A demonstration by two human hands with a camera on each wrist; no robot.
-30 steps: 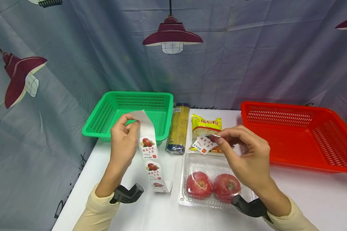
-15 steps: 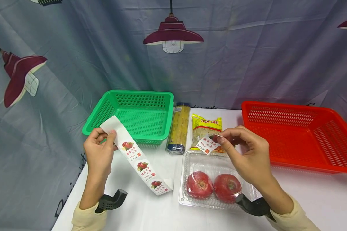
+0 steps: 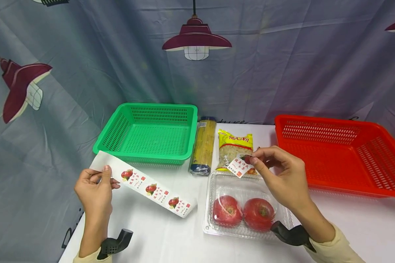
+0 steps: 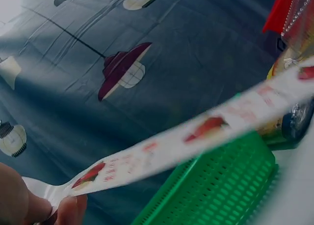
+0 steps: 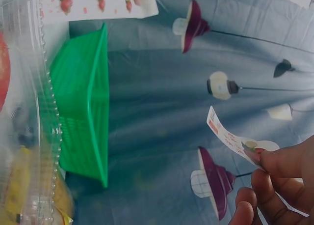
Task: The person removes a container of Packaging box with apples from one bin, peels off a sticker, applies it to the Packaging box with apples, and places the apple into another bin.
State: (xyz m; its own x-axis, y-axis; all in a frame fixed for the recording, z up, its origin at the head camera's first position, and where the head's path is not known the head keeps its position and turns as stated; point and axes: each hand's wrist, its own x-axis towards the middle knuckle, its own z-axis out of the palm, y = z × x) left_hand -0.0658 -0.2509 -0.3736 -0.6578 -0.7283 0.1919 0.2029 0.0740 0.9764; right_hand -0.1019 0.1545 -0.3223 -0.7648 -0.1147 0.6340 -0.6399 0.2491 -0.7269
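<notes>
My left hand (image 3: 95,190) pinches the blank end of a white strip of apple stickers (image 3: 151,189) between thumb and fingers. The strip slants down to the right over the white table. Between the thumb and forefinger of my right hand (image 3: 281,175) is a single peeled sticker (image 3: 239,166), printed with red characters; in the right wrist view this sticker (image 5: 230,139) curls slightly. Below the right hand lies a clear plastic clamshell box (image 3: 214,230) with two red apples (image 3: 227,210) inside. The right hand overlaps the box's right side in the head view.
A green basket (image 3: 145,159) stands at the back left and a red basket (image 3: 342,188) at the right. Between them lie a pack of dry noodles (image 3: 203,146) and a yellow bag of pasta (image 3: 235,140). A grey curtain (image 3: 250,80) hangs behind the table.
My left hand has moved left and down with the sticker strip, which has swung from hanging nearly upright to a slant. The right hand keeps its sticker almost in place.
</notes>
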